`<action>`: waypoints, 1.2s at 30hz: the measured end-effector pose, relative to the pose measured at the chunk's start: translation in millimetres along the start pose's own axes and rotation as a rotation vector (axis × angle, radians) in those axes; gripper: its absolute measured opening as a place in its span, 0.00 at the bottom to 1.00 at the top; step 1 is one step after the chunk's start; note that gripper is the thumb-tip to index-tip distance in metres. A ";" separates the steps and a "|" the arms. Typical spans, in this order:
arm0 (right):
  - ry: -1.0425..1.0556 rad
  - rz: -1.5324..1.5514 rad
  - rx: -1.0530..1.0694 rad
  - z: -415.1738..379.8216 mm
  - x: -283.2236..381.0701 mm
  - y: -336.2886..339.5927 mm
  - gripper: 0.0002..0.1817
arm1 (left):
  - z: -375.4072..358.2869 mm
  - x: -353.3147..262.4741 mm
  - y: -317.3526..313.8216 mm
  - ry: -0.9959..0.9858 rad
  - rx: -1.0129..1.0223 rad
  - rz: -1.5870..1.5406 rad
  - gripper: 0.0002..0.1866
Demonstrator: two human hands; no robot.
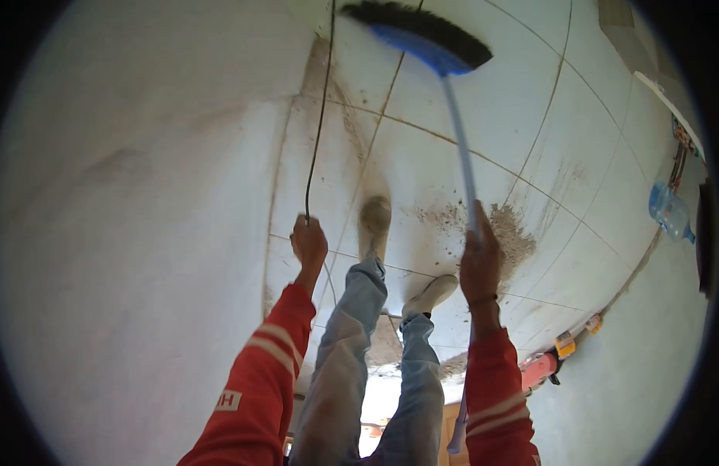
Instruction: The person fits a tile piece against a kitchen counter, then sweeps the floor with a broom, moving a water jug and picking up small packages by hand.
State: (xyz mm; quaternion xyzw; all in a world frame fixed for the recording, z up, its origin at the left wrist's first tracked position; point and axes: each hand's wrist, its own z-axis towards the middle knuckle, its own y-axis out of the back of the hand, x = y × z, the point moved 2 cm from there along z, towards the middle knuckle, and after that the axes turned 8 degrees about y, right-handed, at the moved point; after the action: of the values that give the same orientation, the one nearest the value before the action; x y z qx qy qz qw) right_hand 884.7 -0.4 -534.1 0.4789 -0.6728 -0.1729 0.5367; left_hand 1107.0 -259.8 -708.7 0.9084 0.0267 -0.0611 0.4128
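My right hand is closed around the pale handle of a broom. The broom's blue head with dark bristles is raised toward the top of the view, slightly blurred. My left hand grips a thin dark cable that runs up past the top edge; a thinner length hangs below the fist. A pile of brown debris lies on the tiled floor beside my right hand, with loose bits scattered to its left.
A white wall rises along the left. My shoes stand on the pale tiles. Along the right side are a clear blue water bottle, a red object and small yellow packages. Dirt streaks mark the floor near the left wall.
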 end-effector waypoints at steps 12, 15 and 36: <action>0.019 0.067 -0.019 -116.7 42.4 55.3 0.30 | -168.9 28.7 205.1 0.039 0.187 -0.625 0.11; 0.031 -0.044 0.010 -61.4 36.7 35.6 0.29 | -198.6 36.1 219.5 0.000 0.143 -0.689 0.09; 0.035 -0.203 0.357 -152.9 4.6 40.3 0.32 | -303.4 100.4 279.6 -0.022 -0.075 -0.772 0.11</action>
State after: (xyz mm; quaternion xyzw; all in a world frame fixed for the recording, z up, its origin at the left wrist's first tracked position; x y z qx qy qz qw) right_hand 1002.2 58.3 -445.8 0.6348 -0.6316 -0.0958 0.4346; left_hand 1261.2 -215.4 -315.6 0.8151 0.3645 -0.2209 0.3925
